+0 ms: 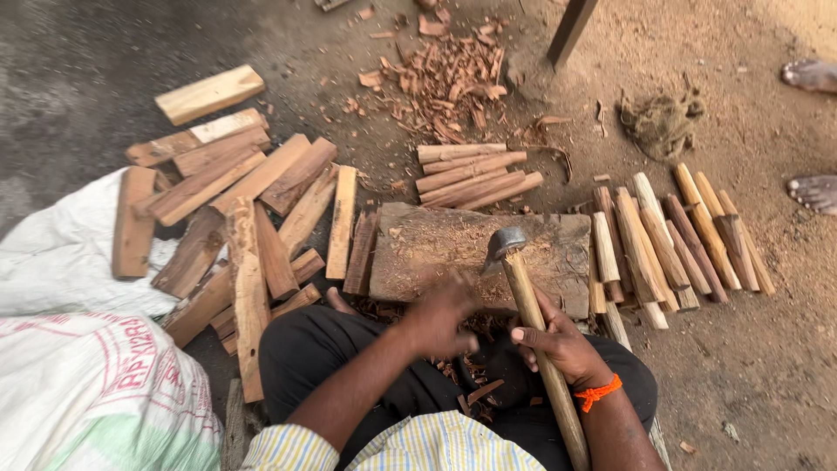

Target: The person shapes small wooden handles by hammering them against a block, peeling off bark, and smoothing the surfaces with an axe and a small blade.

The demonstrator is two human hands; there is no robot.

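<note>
Our right hand has its fingers clamped on the hatchet, head resting on the chopping block at twelve o'clock, while our blurred left hand, grip unreadable, hovers beside it at nine o'clock.

Chopping block centre; rough planks left; shaped sticks right; chips behind.

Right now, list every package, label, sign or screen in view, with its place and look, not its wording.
Woven sack: bottom left beside the person's knee, bulging, white with red print and a green patch.
Plain white sack: left, lying flat, partly under the wood pieces.
No signs or screens.
</note>
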